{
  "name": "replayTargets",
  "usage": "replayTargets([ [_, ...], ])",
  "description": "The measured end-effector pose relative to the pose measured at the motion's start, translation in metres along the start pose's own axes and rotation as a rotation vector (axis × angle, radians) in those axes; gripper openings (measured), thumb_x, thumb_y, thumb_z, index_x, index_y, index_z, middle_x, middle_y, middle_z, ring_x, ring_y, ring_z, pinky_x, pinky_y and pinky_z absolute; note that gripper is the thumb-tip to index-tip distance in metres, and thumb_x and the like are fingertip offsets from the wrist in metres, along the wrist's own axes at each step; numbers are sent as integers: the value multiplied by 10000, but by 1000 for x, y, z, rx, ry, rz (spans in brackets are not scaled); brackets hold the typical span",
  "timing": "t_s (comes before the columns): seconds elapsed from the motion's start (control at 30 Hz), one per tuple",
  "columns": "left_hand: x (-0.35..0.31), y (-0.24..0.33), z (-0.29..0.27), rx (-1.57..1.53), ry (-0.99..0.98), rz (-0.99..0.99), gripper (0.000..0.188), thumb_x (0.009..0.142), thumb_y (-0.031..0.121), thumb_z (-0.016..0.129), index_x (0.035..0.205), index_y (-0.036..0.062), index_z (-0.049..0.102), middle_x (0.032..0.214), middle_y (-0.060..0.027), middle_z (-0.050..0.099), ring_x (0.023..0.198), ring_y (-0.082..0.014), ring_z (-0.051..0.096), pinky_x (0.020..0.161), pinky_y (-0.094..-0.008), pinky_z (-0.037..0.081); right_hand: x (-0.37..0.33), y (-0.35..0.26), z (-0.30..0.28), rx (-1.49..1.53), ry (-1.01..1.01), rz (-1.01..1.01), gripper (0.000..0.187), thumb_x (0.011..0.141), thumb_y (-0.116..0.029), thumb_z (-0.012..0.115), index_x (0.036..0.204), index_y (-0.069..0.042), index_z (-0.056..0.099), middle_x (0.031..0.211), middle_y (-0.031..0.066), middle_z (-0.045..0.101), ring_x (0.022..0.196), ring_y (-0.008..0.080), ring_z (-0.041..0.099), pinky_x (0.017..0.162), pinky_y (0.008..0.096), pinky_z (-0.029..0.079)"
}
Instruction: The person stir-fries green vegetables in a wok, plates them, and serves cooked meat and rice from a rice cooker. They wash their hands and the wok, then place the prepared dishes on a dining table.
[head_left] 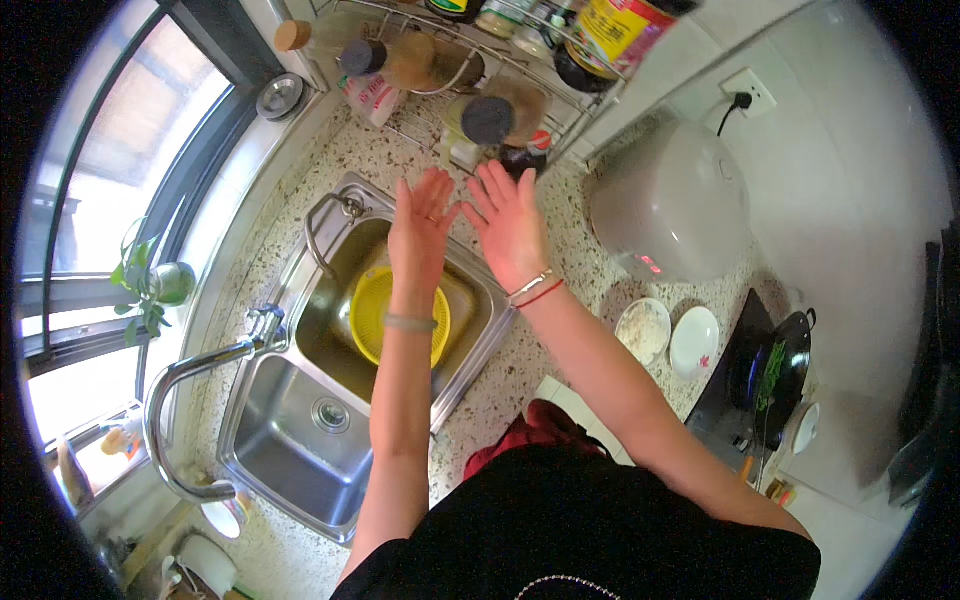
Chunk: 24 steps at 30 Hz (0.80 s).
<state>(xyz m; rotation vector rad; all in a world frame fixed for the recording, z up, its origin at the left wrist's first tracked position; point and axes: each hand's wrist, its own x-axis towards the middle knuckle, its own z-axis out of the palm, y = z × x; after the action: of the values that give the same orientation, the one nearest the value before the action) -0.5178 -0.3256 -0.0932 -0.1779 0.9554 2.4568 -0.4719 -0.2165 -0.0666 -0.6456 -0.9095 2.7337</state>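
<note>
Both my arms stretch forward with the palms turned up. My left hand (421,225) is open and holds nothing; it is above the far end of the steel double sink (482,345). A grey band circles that wrist. Beside it my right hand (510,222), also open and bare, is over the speckled counter (575,270) near the sink's edge. A bracelet and a red cord are on the right wrist. Under my left forearm a yellow colander (370,310) sits in the far basin, partly hidden by the arm.
A curved faucet (190,365) arches over the near basin. A wire rack (400,120) with jars and bottles stands at the back. To the right are a grey rice cooker (670,205), a white bowl (643,330), a white dish (694,342) and a wok (795,350) with green vegetables.
</note>
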Motion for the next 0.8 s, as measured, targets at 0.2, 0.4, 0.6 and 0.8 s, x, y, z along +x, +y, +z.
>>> replayTargets([
  [0.2,-89,-34,60,-317,-112,-133,564,976,402,294,1331,-33,352,1399,-168,352,1317,-266,303,1085,-406,246,-95,-56,-32,102,-37,-43,689,944,-524,276,1392,-1,245,1441,130,289,1318,251,290,1082,387,230],
  [0.4,-139,-112,153,-275,-381,-366,577,975,404,296,1375,-11,281,1440,-156,277,1348,-247,236,1100,-395,216,-199,-144,-97,172,100,-311,669,952,-503,278,1387,3,248,1421,139,317,1307,249,310,1063,374,274],
  [0.6,-228,-229,258,-219,-612,-669,594,969,419,309,1383,-5,263,1440,-148,278,1347,-244,238,1105,-388,198,-340,-228,-193,170,277,-694,659,951,-493,293,1380,6,259,1408,136,338,1285,248,343,1061,367,280],
  [0.8,-339,-346,318,-145,-759,-896,580,966,428,323,1402,51,254,1446,-113,279,1347,-221,232,1101,-370,178,-486,-276,-296,194,447,-933,653,953,-481,308,1370,20,273,1402,154,344,1277,258,363,1058,375,293],
])
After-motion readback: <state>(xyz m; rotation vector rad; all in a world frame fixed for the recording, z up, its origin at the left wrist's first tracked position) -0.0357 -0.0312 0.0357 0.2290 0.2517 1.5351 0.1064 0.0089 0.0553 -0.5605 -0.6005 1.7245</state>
